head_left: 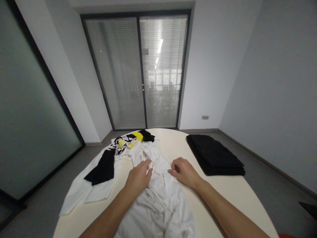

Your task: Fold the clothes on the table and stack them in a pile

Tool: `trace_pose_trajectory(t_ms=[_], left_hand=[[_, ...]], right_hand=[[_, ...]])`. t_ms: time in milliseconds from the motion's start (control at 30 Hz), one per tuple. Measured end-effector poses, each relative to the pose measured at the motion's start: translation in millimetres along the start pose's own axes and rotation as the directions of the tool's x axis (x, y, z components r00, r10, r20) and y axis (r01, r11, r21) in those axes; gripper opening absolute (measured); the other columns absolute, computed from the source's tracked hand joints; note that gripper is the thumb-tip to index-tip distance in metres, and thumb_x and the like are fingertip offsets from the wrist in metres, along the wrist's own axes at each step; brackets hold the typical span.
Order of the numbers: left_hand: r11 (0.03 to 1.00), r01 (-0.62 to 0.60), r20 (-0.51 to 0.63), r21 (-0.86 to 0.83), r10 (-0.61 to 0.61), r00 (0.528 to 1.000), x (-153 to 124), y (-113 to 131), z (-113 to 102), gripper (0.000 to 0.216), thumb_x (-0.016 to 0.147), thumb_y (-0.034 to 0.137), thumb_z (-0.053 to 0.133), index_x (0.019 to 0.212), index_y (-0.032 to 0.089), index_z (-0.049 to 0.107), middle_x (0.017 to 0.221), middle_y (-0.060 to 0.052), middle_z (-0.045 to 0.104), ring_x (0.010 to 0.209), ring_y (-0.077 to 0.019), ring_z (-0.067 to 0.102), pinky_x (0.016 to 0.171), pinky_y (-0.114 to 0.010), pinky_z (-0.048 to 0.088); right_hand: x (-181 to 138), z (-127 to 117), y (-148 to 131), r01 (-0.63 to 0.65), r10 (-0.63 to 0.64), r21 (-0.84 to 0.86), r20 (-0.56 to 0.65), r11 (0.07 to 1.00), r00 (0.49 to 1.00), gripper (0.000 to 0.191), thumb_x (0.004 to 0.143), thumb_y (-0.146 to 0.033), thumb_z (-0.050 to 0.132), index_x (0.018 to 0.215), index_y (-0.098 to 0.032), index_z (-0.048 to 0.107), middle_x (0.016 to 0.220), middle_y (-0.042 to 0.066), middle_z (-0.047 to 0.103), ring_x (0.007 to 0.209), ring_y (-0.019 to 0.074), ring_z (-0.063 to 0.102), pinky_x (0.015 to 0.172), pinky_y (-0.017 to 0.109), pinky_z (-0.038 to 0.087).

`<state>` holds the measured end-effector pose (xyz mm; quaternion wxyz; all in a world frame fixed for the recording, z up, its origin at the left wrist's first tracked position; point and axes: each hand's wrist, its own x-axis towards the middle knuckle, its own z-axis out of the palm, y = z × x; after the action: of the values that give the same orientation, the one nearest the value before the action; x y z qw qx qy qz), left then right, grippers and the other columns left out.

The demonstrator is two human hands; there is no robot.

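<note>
A crumpled white garment (158, 201) lies along the middle of a cream round table (230, 195), running toward me. My left hand (139, 175) rests on its upper part with fingers curled, pinching the white cloth. My right hand (183, 172) sits just to the right, fingers bent and gripping a fold of the same garment. The two hands are about a hand's width apart.
A heap of white, black and yellow printed clothes (123, 145) lies at the table's left and far side. A folded black stack (215, 153) sits at the right. Glass doors with blinds (141, 72) stand behind; grey floor surrounds the table.
</note>
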<state>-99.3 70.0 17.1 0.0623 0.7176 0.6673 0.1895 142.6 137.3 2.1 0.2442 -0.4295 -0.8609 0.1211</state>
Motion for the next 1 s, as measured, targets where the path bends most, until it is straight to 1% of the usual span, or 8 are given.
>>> trace_pose_trajectory(t_ms=[100,167,300,467,633,800,900,1000], left_hand=[[0.985,0.104,0.004,0.138,-0.105,0.994,1.1,-5.6,1.4,0.053,0.095,0.029,0.052,0.147,0.024,0.041,0.144,-0.013,0.051,0.107,-0.026,0.066,0.086,-0.033,0.048],[0.981,0.126,0.044,0.151,-0.134,0.99,2.9,-11.4,2.7,0.058,0.094,0.031,0.055,0.149,0.022,0.038,0.144,-0.014,0.051,0.111,-0.0281,0.065,0.087,-0.035,0.048],[0.983,0.157,0.067,0.093,-0.163,0.984,8.6,-23.4,3.6,0.049,0.094,0.031,0.055,0.141,0.02,0.048,0.125,-0.01,0.066,0.109,-0.0257,0.065,0.086,-0.032,0.046],[0.98,0.19,0.061,0.055,-0.193,0.979,13.0,-26.9,0.0,0.061,0.088,0.037,0.063,0.145,0.021,0.046,0.104,-0.005,0.073,0.097,-0.0234,0.068,0.076,-0.028,0.045],[0.98,0.143,0.049,0.139,-0.151,0.987,12.1,-21.7,-4.8,0.058,0.095,0.059,0.044,0.131,0.017,0.063,0.106,-0.014,0.075,0.102,-0.0305,0.069,0.088,-0.036,0.045],[0.948,0.24,0.02,0.21,-0.249,0.968,14.1,-30.3,-7.5,0.07,0.097,0.062,0.031,0.145,0.014,0.049,0.108,-0.021,0.074,0.105,-0.0367,0.068,0.087,-0.045,0.048],[0.929,0.268,0.05,0.254,-0.289,0.956,14.7,-39.2,-8.0,0.067,0.096,0.055,0.039,0.15,0.016,0.042,0.108,-0.02,0.073,0.103,-0.0369,0.069,0.081,-0.044,0.05],[0.927,0.239,0.072,0.29,-0.27,0.96,14.6,-45.1,-7.5,0.05,0.092,0.048,0.05,0.135,0.023,0.06,0.109,-0.018,0.073,0.102,-0.035,0.069,0.081,-0.042,0.051]], right_hand=[[-1.6,-0.1,-2.3,0.072,-0.073,0.057,0.003,0.996,0.997,0.019,0.086,-0.031,0.066,0.102,-0.022,0.069,0.102,0.007,0.07,0.099,0.0238,0.06,0.088,0.034,0.043],[-1.9,-0.3,-2.5,0.083,-0.084,0.063,0.013,0.995,0.996,0.014,0.089,-0.03,0.059,0.095,-0.022,0.07,0.097,0.007,0.07,0.1,0.0239,0.06,0.089,0.035,0.042],[0.8,1.1,10.0,-0.114,0.136,0.163,-0.131,0.98,0.982,0.021,0.093,-0.037,0.049,0.089,-0.021,0.062,0.081,0.005,0.066,0.081,0.0211,0.062,0.076,0.032,0.044],[8.9,10.3,45.2,-0.212,0.537,0.701,-0.281,0.681,0.795,0.032,0.087,-0.053,0.048,0.1,-0.023,0.049,0.071,-0.001,0.06,0.063,0.0173,0.059,0.06,0.027,0.045],[12.2,10.6,58.9,-0.203,0.716,0.847,-0.261,0.492,0.648,0.031,0.072,-0.039,0.051,0.098,-0.022,0.057,0.069,-0.001,0.061,0.06,0.0171,0.057,0.056,0.025,0.042],[8.0,-5.3,50.0,-0.359,0.708,0.751,-0.197,0.554,0.679,0.031,0.08,-0.045,0.042,0.075,-0.02,0.059,0.07,0.004,0.064,0.066,0.0203,0.06,0.059,0.028,0.043],[2.3,-13.2,38.9,-0.47,0.567,0.384,-0.196,0.795,0.8,0.042,0.086,-0.057,0.044,0.071,-0.021,0.059,0.071,0.005,0.064,0.069,0.0203,0.06,0.063,0.028,0.04],[-3.3,-14.5,28.0,-0.46,0.456,0.009,-0.156,0.888,0.876,0.032,0.08,-0.054,0.062,0.083,-0.022,0.061,0.081,0.004,0.068,0.07,0.0187,0.06,0.061,0.026,0.035]])
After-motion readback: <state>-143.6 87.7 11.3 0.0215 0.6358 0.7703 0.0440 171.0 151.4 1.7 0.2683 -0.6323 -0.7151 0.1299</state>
